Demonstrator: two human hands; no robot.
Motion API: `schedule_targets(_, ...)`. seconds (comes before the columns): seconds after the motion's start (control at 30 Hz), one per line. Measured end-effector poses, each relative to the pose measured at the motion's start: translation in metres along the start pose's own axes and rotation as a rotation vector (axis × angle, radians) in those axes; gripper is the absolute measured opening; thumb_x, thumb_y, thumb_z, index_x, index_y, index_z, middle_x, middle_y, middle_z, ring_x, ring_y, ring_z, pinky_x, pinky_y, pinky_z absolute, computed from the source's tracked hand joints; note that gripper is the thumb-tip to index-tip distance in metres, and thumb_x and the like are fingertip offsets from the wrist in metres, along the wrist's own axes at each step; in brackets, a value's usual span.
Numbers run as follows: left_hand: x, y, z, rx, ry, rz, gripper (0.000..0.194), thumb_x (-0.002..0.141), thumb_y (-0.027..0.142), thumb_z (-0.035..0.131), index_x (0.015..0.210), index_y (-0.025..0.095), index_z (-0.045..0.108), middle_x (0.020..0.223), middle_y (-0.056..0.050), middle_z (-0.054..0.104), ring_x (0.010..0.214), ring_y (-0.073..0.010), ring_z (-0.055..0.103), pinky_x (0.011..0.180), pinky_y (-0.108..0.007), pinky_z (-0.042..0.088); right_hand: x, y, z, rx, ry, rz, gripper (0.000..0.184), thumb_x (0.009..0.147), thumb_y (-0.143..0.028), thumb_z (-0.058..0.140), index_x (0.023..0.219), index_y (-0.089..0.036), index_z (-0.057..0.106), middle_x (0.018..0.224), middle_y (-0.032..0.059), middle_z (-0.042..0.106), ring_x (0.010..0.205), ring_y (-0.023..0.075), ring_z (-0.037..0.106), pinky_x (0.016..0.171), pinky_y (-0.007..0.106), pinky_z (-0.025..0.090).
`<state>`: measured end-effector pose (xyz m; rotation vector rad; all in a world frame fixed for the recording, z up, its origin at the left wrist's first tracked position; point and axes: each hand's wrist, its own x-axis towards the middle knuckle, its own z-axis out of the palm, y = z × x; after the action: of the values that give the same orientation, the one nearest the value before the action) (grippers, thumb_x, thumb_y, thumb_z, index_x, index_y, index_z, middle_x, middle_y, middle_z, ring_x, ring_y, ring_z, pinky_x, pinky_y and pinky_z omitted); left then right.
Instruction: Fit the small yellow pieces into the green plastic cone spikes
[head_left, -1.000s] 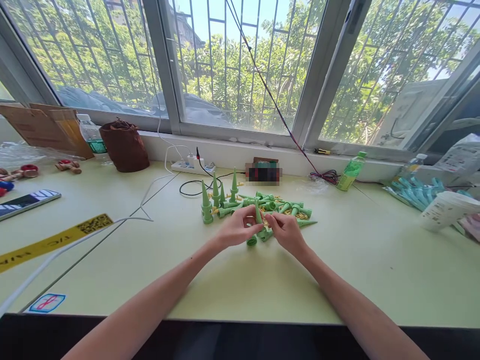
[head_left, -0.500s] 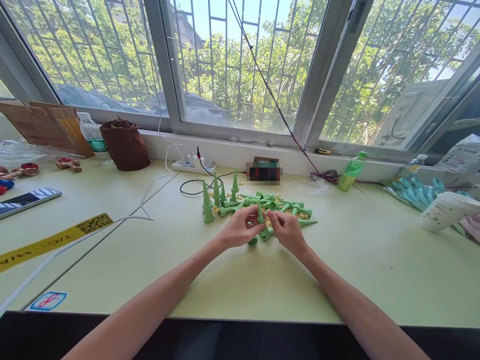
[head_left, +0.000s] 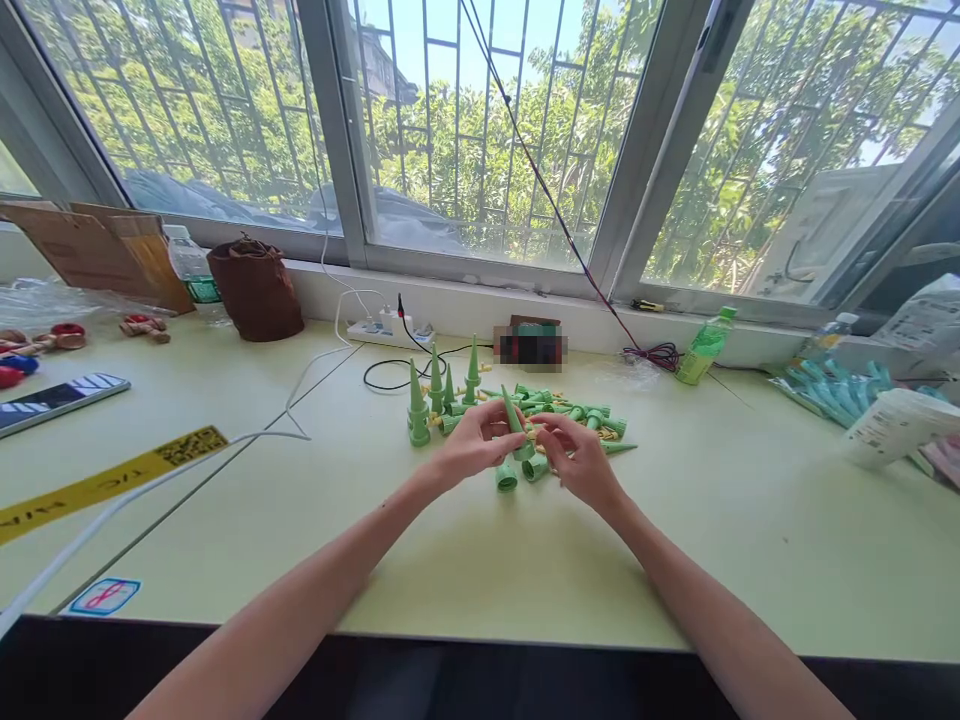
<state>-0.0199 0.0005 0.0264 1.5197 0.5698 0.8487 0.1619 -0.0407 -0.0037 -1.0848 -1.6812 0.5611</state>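
My left hand (head_left: pixel 476 442) is closed around a green plant watering spike (head_left: pixel 511 408), its point up and leaning left. On the spike's right side sits a small yellow valve (head_left: pixel 532 433), pinched by the thumb and fingers of my right hand (head_left: pixel 585 462). Two green threaded sockets lie just below my hands, one a green collar (head_left: pixel 507 479) facing me. Behind them spreads a pile of loose green spikes (head_left: pixel 596 414) mixed with yellow valves. To the left, several spikes stand upright, the nearest standing spike (head_left: pixel 418 415) among them.
A power strip (head_left: pixel 367 331) and black cable lie at the back, near a pixelated box (head_left: pixel 530 345). A brown pouch (head_left: pixel 255 290) and phone (head_left: pixel 64 402) are on the left. A green bottle (head_left: pixel 705 348) and white cup (head_left: pixel 889 425) stand on the right.
The held spike has tipped to the left, and the yellow valve on its side now shows. My right fingers have shifted around it. The collar below is more exposed.
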Motion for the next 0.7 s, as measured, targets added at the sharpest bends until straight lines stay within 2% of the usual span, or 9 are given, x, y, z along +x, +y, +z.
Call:
schedule_targets(0.13, -0.0008, 0.0013, -0.0002, -0.029, -0.009, -0.015, 0.037, 0.07, 0.036, 0.079, 0.091, 0.014, 0.057, 0.074, 0.002, 0.053, 0.051, -0.0038, 0.039, 0.041, -0.017, 0.026, 0.0002, 0.0017, 0.0004, 0.03, 0.004, -0.002, 0.028, 0.093, -0.038, 0.052, 0.105, -0.018, 0.068, 0.079, 0.0048, 0.064, 0.054, 0.0122, 0.052, 0.049, 0.025, 0.043)
schedule_targets(0.37, -0.0014, -0.0001, 0.0001, -0.017, -0.024, -0.013, 0.034, 0.073, 0.035, 0.076, 0.09, 0.014, 0.056, 0.073, 0.001, 0.052, 0.051, -0.004, 0.039, 0.041, -0.017, 0.025, 0.0001, 0.0057, 0.0013, 0.064, 0.018, 0.02, 0.028, 0.092, -0.039, 0.054, 0.099, -0.017, 0.069, 0.068, 0.0014, 0.058, 0.049, 0.0111, 0.046, 0.047, 0.025, 0.04)
schedule_targets(0.57, -0.0022, 0.0, 0.0019, 0.03, -0.023, 0.019, 0.034, 0.071, 0.034, 0.077, 0.088, 0.014, 0.056, 0.073, 0.0, 0.054, 0.054, -0.0058, 0.042, 0.04, -0.016, 0.027, 0.0002, 0.0037, -0.0003, -0.04, 0.009, 0.017, 0.029, 0.093, -0.039, 0.051, 0.089, -0.016, 0.067, 0.058, -0.0014, 0.052, 0.049, 0.0117, 0.044, 0.048, 0.024, 0.038)
schedule_targets(0.7, -0.0005, -0.0061, 0.0004, 0.127, -0.019, 0.108, 0.031, 0.073, 0.035, 0.075, 0.087, 0.015, 0.056, 0.076, -0.001, 0.055, 0.062, -0.0087, 0.05, 0.043, -0.016, 0.033, 0.0002, 0.0034, 0.0006, -0.152, 0.017, -0.028, 0.033, 0.094, -0.039, 0.047, 0.074, -0.016, 0.061, 0.055, -0.0031, 0.044, 0.051, 0.0108, 0.037, 0.05, 0.024, 0.032)
